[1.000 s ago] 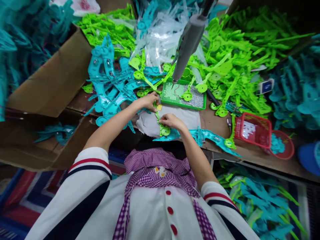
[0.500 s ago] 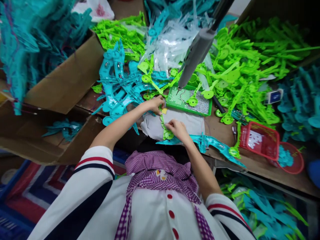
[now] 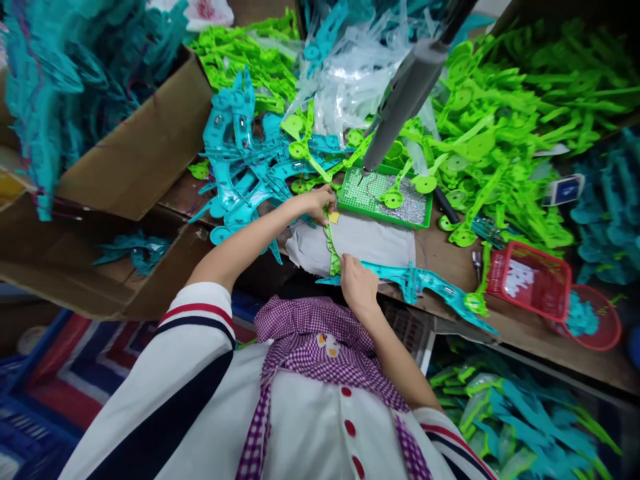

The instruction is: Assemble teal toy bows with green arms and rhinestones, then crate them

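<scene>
A slim lime-green plastic part point(image 3: 331, 247) with a wavy edge lies upright in view over a grey cloth point(image 3: 383, 243). My left hand point(image 3: 320, 203) is closed on its far end, beside a small yellow piece point(image 3: 334, 217). At the near end, my right hand point(image 3: 359, 283) is curled with its fingers against the part, hiding some of it. Just beyond my right hand stretches a long turquoise bow-shaped plastic piece point(image 3: 435, 285). Past the cloth sits a green tray point(image 3: 345, 212) holding many small silver bits, with a lime-green part resting across it.
A grey powered screwdriver point(image 3: 400, 110) hangs over the tray. Heaps of lime-green parts point(image 3: 475, 140), turquoise parts point(image 3: 245, 180) and clear plastic pieces point(image 3: 345, 87) surround the work spot. Red baskets point(image 3: 543, 303) stand right; a cardboard box point(image 3: 135, 153) stands left.
My right hand has moved down toward me and turned, now closed at the near end of the green part and covering its round tip. My left hand stays at the far end.
</scene>
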A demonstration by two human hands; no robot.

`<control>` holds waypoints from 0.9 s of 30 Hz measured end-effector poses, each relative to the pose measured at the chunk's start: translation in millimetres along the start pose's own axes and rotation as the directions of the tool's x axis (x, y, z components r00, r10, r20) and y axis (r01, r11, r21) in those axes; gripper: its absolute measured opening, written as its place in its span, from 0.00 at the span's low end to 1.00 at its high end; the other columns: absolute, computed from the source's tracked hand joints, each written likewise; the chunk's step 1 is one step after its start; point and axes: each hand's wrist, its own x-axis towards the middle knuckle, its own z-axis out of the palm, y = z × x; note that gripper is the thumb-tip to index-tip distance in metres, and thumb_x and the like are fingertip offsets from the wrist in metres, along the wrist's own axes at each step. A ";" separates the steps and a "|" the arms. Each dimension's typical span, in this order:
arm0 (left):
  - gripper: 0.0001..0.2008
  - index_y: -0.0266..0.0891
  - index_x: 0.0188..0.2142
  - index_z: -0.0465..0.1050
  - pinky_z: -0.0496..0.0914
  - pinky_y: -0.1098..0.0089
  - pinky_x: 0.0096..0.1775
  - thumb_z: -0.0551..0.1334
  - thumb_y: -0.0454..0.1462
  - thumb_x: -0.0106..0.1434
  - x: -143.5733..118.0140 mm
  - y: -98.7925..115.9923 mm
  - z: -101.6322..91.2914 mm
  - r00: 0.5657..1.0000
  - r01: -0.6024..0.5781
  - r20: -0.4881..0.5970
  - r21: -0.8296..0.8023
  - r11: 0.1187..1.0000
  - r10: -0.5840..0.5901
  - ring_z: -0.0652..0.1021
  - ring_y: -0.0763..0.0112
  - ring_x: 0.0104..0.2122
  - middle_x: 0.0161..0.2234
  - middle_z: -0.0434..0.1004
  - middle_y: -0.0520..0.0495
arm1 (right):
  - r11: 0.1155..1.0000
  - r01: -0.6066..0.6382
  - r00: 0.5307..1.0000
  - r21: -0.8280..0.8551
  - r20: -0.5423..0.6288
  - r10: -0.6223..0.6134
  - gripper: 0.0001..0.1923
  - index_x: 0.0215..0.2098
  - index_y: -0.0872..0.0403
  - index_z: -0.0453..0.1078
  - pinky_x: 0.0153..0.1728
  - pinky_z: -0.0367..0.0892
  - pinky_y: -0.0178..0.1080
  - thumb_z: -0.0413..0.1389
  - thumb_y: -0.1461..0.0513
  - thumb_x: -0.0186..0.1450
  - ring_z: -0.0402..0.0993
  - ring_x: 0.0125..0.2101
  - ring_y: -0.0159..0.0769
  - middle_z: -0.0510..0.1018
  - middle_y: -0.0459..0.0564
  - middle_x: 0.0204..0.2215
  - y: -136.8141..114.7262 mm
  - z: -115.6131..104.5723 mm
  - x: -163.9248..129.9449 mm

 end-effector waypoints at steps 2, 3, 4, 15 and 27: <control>0.22 0.40 0.41 0.76 0.68 0.66 0.50 0.73 0.42 0.47 -0.9 2.6 -1.3 1.000 0.013 0.011 0.008 1.000 -0.014 0.72 0.58 0.52 0.54 0.64 0.45 | 0.999 0.044 0.997 0.013 -0.061 -0.043 0.22 0.59 0.53 0.65 0.35 0.62 0.41 0.37 0.56 0.75 0.78 0.39 0.47 0.77 0.63 0.49 -6.0 -6.7 8.1; 0.22 0.40 0.42 0.76 0.68 0.67 0.50 0.73 0.42 0.46 -1.6 4.0 -2.0 1.000 0.017 0.013 0.010 1.000 -0.017 0.72 0.58 0.52 0.54 0.64 0.45 | 0.997 0.076 0.991 0.028 -0.116 -0.073 0.22 0.60 0.53 0.64 0.38 0.63 0.42 0.38 0.55 0.75 0.77 0.43 0.48 0.75 0.63 0.51 -10.2 -10.5 15.8; 0.22 0.40 0.42 0.76 0.68 0.67 0.50 0.73 0.42 0.46 -2.3 5.4 -2.7 1.000 0.018 0.014 0.010 1.000 -0.018 0.72 0.58 0.52 0.54 0.64 0.45 | 0.993 0.106 0.981 0.045 -0.167 -0.097 0.22 0.59 0.54 0.64 0.40 0.64 0.42 0.40 0.53 0.75 0.75 0.47 0.49 0.74 0.63 0.52 -14.7 -14.0 25.9; 0.23 0.41 0.41 0.77 0.69 0.69 0.49 0.73 0.43 0.44 6.1 1.0 -4.8 1.000 0.014 0.028 0.027 1.000 -0.014 0.72 0.59 0.51 0.51 0.67 0.47 | 0.953 0.181 0.983 0.242 -0.077 -0.167 0.13 0.48 0.54 0.70 0.43 0.63 0.41 0.50 0.57 0.70 0.75 0.45 0.46 0.81 0.56 0.44 -10.6 -5.6 110.7; 0.16 0.46 0.53 0.75 0.66 0.55 0.57 0.56 0.39 0.68 -90.3 80.8 32.3 0.834 0.257 -0.509 0.015 0.966 -0.214 0.68 0.53 0.59 0.62 0.65 0.43 | 0.896 0.240 0.971 0.373 -0.096 -0.220 0.11 0.41 0.56 0.73 0.41 0.62 0.37 0.50 0.60 0.69 0.74 0.38 0.40 0.82 0.53 0.37 -1.5 -8.3 115.6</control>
